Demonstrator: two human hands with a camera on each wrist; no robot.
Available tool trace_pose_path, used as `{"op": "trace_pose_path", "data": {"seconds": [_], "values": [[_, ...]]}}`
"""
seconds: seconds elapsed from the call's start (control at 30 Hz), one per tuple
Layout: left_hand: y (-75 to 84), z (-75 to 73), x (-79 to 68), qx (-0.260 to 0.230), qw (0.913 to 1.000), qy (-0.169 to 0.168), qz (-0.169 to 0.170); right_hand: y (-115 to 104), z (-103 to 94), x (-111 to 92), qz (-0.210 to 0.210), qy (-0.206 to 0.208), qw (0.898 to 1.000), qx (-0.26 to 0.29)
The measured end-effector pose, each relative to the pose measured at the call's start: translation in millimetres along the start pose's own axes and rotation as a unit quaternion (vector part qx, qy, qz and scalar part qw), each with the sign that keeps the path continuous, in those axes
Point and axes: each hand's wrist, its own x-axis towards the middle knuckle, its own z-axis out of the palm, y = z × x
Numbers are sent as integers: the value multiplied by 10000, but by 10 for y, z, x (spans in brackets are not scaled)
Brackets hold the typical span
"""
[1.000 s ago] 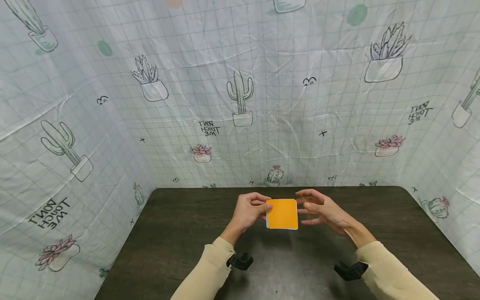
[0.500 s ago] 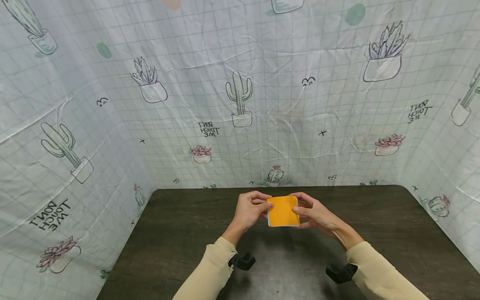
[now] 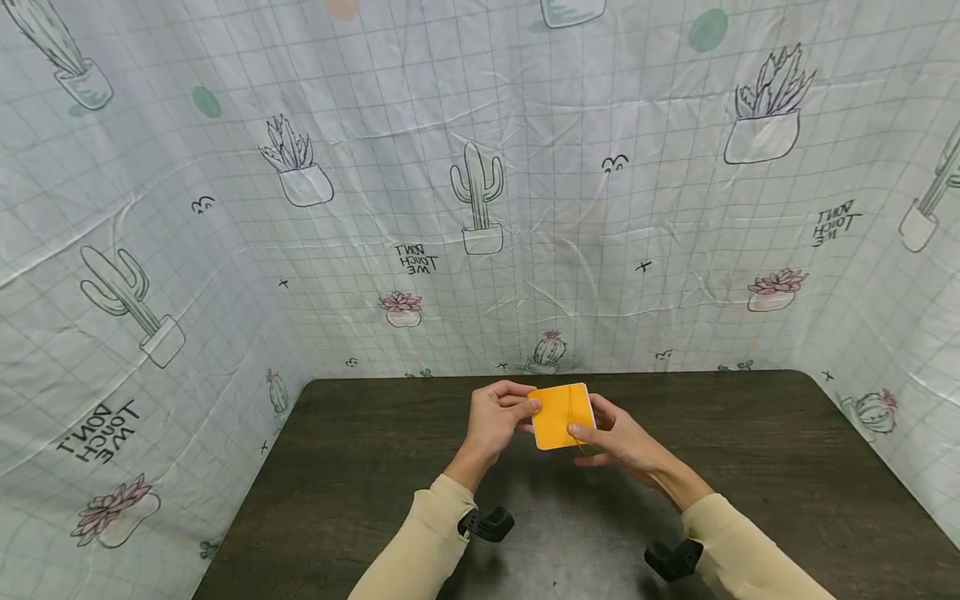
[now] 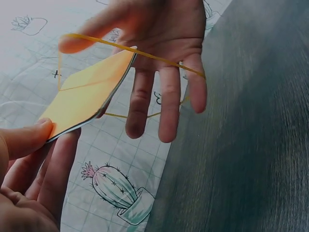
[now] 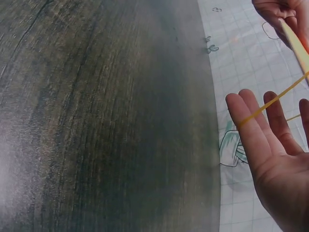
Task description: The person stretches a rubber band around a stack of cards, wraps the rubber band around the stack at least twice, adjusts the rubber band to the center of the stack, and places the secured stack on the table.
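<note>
My left hand [image 3: 489, 425] pinches a thin, square orange pad with rounded corners [image 3: 551, 414] by its left edge, thumb on the front and fingers behind. The pad is held up over the table, slightly tilted, and its edge shows pale and dark layers in the left wrist view. A yellow rubber band [image 4: 159, 59] is stretched over the thumb and fingers of my right hand [image 4: 166, 29], whose fingers are straight and spread. One strand of the band lies across the pad's face near its right side. In the head view, the right thumb overlaps the pad's lower right.
A dark wood-grain table [image 3: 360, 492] lies under both hands. Behind it and at the sides hangs a pale gridded curtain [image 3: 330, 242] printed with cacti. Black wrist-worn cameras [image 3: 487, 525] sit over beige sleeves [image 3: 423, 533].
My right hand has moved left from beside the pad to its right edge, and the rubber band now crosses the pad's face. The pad has tilted slightly; the left hand keeps its pinch.
</note>
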Motion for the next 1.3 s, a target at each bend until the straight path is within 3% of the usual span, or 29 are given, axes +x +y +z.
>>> {"op": "trace_pose_path", "data": {"seconds": [0.37,0.93,1.17,1.3], "values": [[45,-33,44,-252,9990,333,131,44,-16,2,1,-17,9999,-153],[73,-69,134,-723,9929,926,-188,170,-26,-17,102,-299,9992,-262],[61,-88,142,-769,9910,1050,-319,204,48,-10,-253,-341,9967,-696],[47,-89,149,-750,9899,1125,-432,210,124,-3,-744,-417,9880,-1287]]}}
